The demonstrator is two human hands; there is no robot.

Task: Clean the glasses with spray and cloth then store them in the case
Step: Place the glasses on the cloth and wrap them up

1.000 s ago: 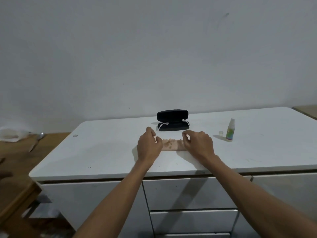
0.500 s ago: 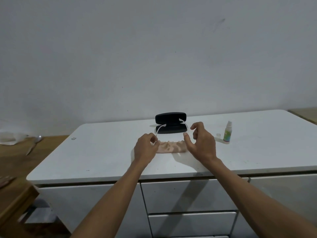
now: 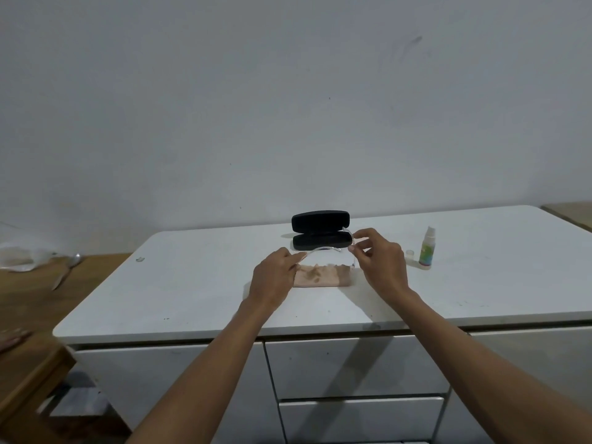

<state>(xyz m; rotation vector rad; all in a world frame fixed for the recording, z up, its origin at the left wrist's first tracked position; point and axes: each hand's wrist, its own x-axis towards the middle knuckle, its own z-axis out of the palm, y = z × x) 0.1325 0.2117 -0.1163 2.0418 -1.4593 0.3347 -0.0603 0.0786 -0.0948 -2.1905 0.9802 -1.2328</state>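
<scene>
On the tabletop (image 3: 192,283), white, broad, above a bank of drawers:

Case (image 3: 320,230), black, hard-shell, lid raised, long axis left-right, at 12 o'clock from the hands and just beyond them; hollow facing the person.

Cloth (image 3: 320,276), peach, crumpled into a strip, long axis left-right, flat on the tabletop directly under the glasses, at 6 o'clock from the case.

Left hand (image 3: 275,280), fingers curled, pinching the left end of the glasses.

Right hand (image 3: 378,261), thumb and forefinger pinching the right end, near the hinge; other fingers loosely raised.

Glasses (image 3: 323,249), clear frame, faint against the white, held in the air between both hands above the cloth; long axis left-right, parallel to the case; one temple arm reaching toward 12 o'clock across the case's right end. Whether the temples are folded cannot be told.

Spray bottle (image 3: 427,248), small, upright, at 3 o'clock from the right hand, nearer that hand by far.

Cap (image 3: 409,253), small, clear, just left of the bottle.

Judgement: the right hand is better placed for the spray.
</scene>
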